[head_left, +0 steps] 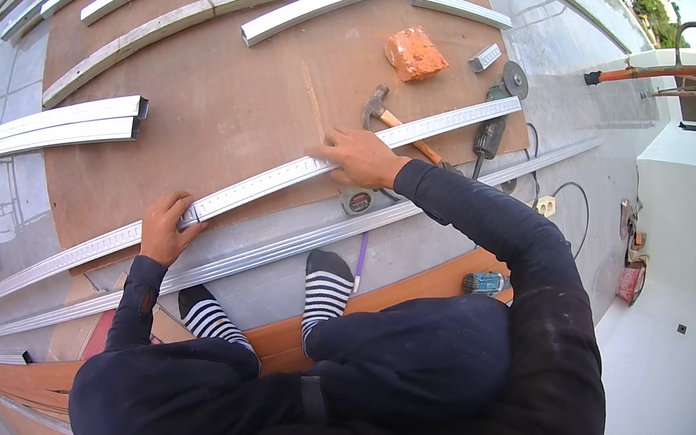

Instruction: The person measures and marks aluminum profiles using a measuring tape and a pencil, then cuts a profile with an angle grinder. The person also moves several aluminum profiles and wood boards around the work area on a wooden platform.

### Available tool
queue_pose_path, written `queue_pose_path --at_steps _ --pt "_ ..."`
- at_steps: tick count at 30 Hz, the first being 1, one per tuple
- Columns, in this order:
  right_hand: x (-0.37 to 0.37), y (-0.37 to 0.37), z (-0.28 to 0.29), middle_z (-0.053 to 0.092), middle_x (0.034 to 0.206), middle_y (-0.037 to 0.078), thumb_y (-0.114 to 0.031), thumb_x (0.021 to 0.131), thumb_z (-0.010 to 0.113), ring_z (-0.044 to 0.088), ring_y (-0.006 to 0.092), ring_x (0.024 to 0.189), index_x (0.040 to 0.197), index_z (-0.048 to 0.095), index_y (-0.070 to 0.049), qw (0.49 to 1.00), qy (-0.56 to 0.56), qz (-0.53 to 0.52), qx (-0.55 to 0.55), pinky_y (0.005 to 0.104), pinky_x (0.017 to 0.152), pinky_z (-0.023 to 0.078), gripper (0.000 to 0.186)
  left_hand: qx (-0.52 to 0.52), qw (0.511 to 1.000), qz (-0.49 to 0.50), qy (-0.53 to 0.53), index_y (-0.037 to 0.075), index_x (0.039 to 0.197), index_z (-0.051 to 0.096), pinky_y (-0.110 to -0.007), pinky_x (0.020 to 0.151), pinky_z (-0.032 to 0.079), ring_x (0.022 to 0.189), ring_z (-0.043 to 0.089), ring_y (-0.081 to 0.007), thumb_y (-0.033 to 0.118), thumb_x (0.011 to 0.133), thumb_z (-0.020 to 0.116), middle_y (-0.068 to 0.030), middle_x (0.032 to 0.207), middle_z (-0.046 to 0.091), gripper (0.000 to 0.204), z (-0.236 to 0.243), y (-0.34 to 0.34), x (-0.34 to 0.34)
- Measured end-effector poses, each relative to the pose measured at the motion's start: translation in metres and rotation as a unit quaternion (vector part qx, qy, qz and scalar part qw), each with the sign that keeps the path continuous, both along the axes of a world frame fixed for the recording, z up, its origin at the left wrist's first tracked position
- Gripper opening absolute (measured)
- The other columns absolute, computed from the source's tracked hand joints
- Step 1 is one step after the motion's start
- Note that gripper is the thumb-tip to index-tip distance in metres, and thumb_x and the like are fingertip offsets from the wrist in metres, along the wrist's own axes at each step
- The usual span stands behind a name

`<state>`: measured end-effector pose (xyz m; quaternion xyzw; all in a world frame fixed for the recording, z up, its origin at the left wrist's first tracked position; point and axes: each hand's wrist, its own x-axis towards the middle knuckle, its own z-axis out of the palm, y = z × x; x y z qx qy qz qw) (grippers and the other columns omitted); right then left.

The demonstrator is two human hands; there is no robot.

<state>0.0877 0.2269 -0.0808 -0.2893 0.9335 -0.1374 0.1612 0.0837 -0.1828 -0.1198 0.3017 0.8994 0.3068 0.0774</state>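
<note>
A long silver metal profile (267,181), with small marks along its face, lies slantwise in front of me from lower left to upper right. My left hand (169,228) grips it left of the middle, thumb and fingers around its edges. Further up, my right hand (364,158) is closed over the same profile from above. A tape measure (357,202) rests just below my right hand. The hammer (391,120) lies beyond it, its handle passing under the profile. Close to the profile's far right end is an angle grinder (491,133). A second long profile (299,242) runs nearer my feet.
On the brown board (200,117) lie an orange brick chunk (416,54) and a small metal offcut (484,58). Several silver profiles (331,7) lie farther off, with a pair (61,130) at left. A blue power drill (485,283) and purple stick (360,260) are near my legs.
</note>
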Motion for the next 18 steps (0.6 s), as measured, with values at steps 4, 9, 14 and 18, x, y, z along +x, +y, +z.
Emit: queue_pose_path --at_steps 4,9,14,18 --pt "0.001 -0.006 -0.007 0.059 0.101 0.011 -0.020 0.075 0.076 0.061 0.0300 0.100 0.120 0.061 -0.015 0.999 0.032 0.013 0.016 0.0413 0.083 0.049 0.048 -0.005 1.000 0.002 -0.024 0.002 0.107 0.066 -0.042 0.081 0.049 0.093 0.062 -0.0339 0.020 0.072 0.081 -0.0129 0.103 0.064 0.043 -0.006 -0.001 0.005" --pt "-0.004 -0.014 -0.006 0.060 0.102 0.011 -0.020 0.074 0.076 0.061 0.0299 0.100 0.117 0.061 -0.012 0.999 0.044 -0.002 0.011 0.0418 0.085 0.048 0.046 -0.014 0.999 0.025 -0.014 0.001 0.107 0.066 -0.041 0.079 0.049 0.092 0.062 -0.0342 0.021 0.075 0.081 -0.0136 0.102 0.064 0.041 0.005 -0.001 -0.003" --pt "-0.010 -0.012 -0.012 0.060 0.103 0.011 -0.019 0.074 0.074 0.061 0.0290 0.100 0.116 0.060 -0.012 0.999 0.032 -0.004 0.026 0.0415 0.087 0.046 0.045 0.011 1.000 0.023 -0.009 0.002 0.105 0.067 -0.040 0.078 0.049 0.091 0.062 -0.0330 0.022 0.076 0.081 -0.0131 0.101 0.064 0.038 0.008 0.001 -0.015" --pt "-0.013 -0.014 -0.010 0.060 0.105 0.011 -0.017 0.074 0.073 0.060 0.0281 0.103 0.114 0.059 -0.010 0.999 0.044 0.008 0.016 0.0403 0.089 0.045 0.043 -0.008 1.000 0.020 -0.004 0.003 0.106 0.067 -0.040 0.080 0.049 0.092 0.062 -0.0323 0.025 0.075 0.082 -0.0117 0.103 0.065 0.041 0.015 -0.003 -0.016"
